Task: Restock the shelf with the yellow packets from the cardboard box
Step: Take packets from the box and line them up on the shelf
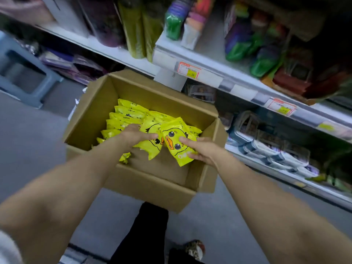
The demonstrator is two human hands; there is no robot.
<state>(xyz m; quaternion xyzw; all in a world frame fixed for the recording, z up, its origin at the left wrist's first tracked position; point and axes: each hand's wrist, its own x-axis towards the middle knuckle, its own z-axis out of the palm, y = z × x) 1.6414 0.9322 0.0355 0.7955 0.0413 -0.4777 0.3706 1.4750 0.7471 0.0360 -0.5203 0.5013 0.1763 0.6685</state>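
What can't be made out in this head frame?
1. Head view: count of yellow packets in the cardboard box; left hand, right hand and top packets cover the rest.
2. Head view: left hand's grip; its back hides the fingertips.
3. Head view: price tags; print too small, blurred.
4. Head view: shelf goods; blurred, dark.

A single wide-angle view from the person's head looks forward and steeply down, close above the open box on the floor; the shelf slants across the upper right

Glossy plastic yellow packets lie in matt cardboard box
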